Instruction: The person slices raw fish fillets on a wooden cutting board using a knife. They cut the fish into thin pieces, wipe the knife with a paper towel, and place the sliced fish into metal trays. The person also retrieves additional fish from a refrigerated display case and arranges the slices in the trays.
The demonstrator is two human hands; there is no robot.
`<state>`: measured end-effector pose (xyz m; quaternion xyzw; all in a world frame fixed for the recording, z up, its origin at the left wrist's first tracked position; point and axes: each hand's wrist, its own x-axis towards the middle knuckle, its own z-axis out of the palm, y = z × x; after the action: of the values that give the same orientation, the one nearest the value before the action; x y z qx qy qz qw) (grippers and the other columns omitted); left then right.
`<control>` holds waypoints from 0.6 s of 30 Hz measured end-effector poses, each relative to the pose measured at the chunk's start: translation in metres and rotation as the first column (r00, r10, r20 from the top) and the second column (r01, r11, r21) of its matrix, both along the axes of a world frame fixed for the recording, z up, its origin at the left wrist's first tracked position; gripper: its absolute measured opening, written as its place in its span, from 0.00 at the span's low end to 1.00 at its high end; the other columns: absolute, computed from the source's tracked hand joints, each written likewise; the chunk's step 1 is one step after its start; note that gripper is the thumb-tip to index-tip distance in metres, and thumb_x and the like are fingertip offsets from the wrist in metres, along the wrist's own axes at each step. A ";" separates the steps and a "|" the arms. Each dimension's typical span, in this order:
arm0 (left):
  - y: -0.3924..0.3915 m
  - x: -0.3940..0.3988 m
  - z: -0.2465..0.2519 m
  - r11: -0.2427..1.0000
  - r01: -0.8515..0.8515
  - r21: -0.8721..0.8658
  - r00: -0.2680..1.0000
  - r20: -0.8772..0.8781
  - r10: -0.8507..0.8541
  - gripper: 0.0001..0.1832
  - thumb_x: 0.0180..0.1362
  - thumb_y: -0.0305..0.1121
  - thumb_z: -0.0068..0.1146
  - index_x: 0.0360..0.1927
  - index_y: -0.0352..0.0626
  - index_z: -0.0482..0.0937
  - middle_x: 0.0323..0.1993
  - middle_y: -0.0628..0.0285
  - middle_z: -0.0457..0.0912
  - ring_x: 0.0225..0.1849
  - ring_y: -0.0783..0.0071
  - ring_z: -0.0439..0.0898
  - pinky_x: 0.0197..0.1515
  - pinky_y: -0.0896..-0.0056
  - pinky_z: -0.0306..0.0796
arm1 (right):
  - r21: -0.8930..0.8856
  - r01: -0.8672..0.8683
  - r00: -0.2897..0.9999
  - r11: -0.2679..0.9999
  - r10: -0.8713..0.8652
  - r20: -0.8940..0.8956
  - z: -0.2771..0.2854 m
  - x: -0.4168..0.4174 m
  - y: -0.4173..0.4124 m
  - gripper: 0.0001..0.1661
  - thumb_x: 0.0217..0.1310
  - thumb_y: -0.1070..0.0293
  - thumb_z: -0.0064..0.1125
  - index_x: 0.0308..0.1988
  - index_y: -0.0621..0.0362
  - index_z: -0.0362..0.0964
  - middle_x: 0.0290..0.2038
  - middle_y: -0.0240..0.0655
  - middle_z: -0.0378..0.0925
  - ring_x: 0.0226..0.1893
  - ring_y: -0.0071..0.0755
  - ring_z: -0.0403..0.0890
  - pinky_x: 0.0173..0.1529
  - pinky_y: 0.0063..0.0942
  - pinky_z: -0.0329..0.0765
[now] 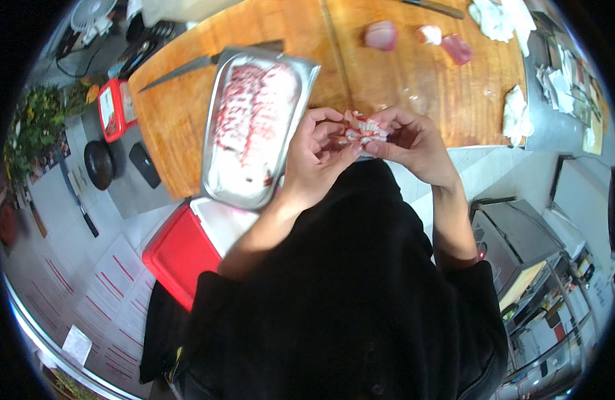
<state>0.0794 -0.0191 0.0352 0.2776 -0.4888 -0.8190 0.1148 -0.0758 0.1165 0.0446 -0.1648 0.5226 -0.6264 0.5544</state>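
Note:
Both my hands meet over the near edge of a wooden cutting board (412,90). Between them is a bunch of thin, pale pink and white meat slices (365,131). My left hand (320,145) grips the slices from the left, its thumb at their lower side. From the right, the fingertips of my right hand (412,142) pinch the same bunch. Just left of my left hand, a rectangular steel tray (260,197) holds rows of folded red and white meat slices (252,110). The lower part of the held bunch is partly hidden by my fingers.
A long knife (180,72) lies behind the tray, its handle partly covered. Meat chunks (381,36) and another knife (437,9) sit at the board's far side. White cloths (516,117) lie at the right. A red-lidded container (185,250) stands below the tray.

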 end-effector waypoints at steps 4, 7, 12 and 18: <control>0.038 -0.065 -0.038 1.000 -0.002 0.001 0.997 0.076 0.002 0.29 0.58 0.19 0.67 0.60 0.41 0.66 0.47 0.59 0.81 0.46 0.79 0.80 0.50 0.78 0.76 | 0.067 -0.029 0.990 0.997 0.038 -0.138 -0.025 -0.063 0.030 0.19 0.60 0.76 0.70 0.51 0.64 0.76 0.43 0.31 0.83 0.43 0.20 0.82 0.49 0.22 0.80; 0.053 -0.111 -0.054 0.994 0.003 -0.109 0.991 0.130 0.011 0.32 0.58 0.19 0.67 0.63 0.43 0.65 0.46 0.61 0.82 0.43 0.80 0.81 0.42 0.79 0.75 | 0.124 -0.005 0.975 0.992 0.032 -0.220 -0.043 -0.106 0.040 0.18 0.63 0.73 0.68 0.51 0.64 0.76 0.42 0.31 0.83 0.42 0.19 0.81 0.48 0.22 0.79; 0.060 -0.154 -0.063 0.984 -0.026 -0.174 0.992 0.116 0.047 0.33 0.59 0.20 0.65 0.66 0.44 0.63 0.45 0.62 0.82 0.37 0.82 0.81 0.31 0.82 0.74 | 0.251 -0.007 0.893 0.968 0.119 -0.433 -0.051 -0.155 0.035 0.17 0.63 0.67 0.70 0.49 0.62 0.78 0.34 0.30 0.83 0.36 0.17 0.81 0.41 0.23 0.78; 0.050 -0.131 -0.030 0.929 -0.036 -0.368 0.948 0.281 0.148 0.35 0.60 0.23 0.65 0.69 0.44 0.62 0.56 0.59 0.76 0.46 0.77 0.80 0.43 0.77 0.74 | 0.314 0.166 0.382 0.935 0.232 -0.894 -0.043 -0.164 0.020 0.18 0.61 0.64 0.69 0.49 0.58 0.79 0.38 0.41 0.84 0.35 0.39 0.84 0.40 0.34 0.79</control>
<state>-0.0517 0.0310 0.0047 0.3975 -0.6278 -0.6573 0.1256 -0.2403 0.1362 0.0014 -0.3930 0.8411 -0.3119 0.2021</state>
